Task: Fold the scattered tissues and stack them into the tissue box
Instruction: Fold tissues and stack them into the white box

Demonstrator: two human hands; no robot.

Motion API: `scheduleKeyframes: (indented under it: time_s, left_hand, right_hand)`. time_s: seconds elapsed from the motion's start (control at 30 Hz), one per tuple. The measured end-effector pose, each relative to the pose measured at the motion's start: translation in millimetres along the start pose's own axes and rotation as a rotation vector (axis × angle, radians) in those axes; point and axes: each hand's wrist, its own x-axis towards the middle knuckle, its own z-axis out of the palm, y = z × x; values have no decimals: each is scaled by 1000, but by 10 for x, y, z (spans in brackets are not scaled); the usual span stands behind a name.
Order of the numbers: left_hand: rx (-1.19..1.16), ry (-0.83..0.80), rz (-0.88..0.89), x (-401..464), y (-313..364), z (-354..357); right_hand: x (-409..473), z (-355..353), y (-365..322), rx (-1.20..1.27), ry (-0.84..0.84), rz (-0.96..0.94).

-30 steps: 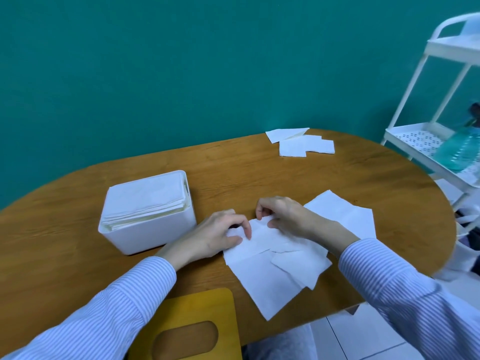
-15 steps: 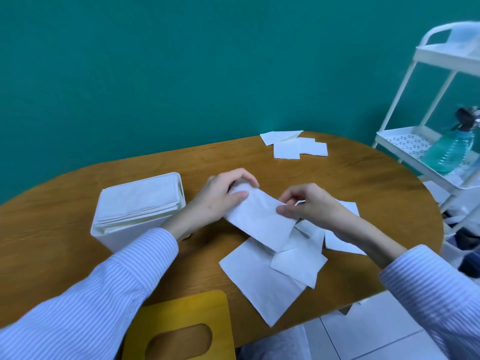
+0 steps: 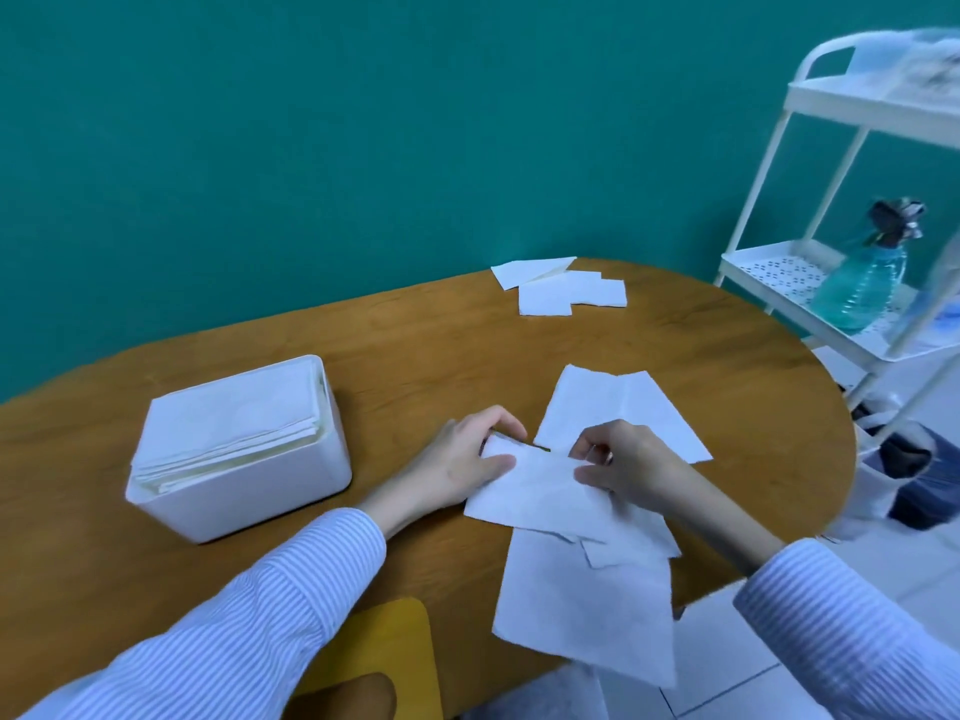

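The tissue [image 3: 540,485] I am working has come back down: half a second ago it was lifted between both hands above the pile, and now it lies low over the loose sheets at the near edge of the table [image 3: 415,350], its left end curled under. My left hand [image 3: 467,459] pinches that left end, thumb on top and fingers wrapped behind the rolled edge; my right hand [image 3: 623,465] pinches the upper right edge with fingertips drawn together. So both grips are narrow and closed on the same sheet. I read this as the fold being formed or pressed flat, not yet finished; the crease is not visible, so I cannot tell how square it is. Under it lie two or three unfolded sheets [image 3: 587,615], overlapping and partly hanging over the table edge. Another open sheet [image 3: 618,407] lies just beyond my right hand, now fully uncovered, where a second ago my wrist lay across it. The box [image 3: 244,491] stands to the left, well apart from the hands, with a stack already reaching its rim; it has not moved. A further small group of tissues [image 3: 566,291] sits at the far edge. Judgement: several sheets left, and room in the box looks tight. A white cart [image 3: 810,262] with a spray bottle [image 3: 862,288] stands to the right.
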Motion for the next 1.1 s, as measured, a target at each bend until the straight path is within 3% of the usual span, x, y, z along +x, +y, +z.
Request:
scheduleKeyframes:
  time_s: [0.27, 0.63, 0.93, 1.1]
  left_hand:
    - [-20, 145, 7, 54, 81, -196]
    - [94, 85, -33, 133, -84, -56]
    - [409, -90, 96, -14, -16, -167]
    - [309, -161, 175, -96, -16, -158]
  right_hand:
    - [-35, -208, -83, 305, -75, 43]
    - [6, 94, -25, 21, 36, 38]
    - [17, 132, 24, -185, 73, -122]
    - [36, 99, 17, -237, 9, -224]
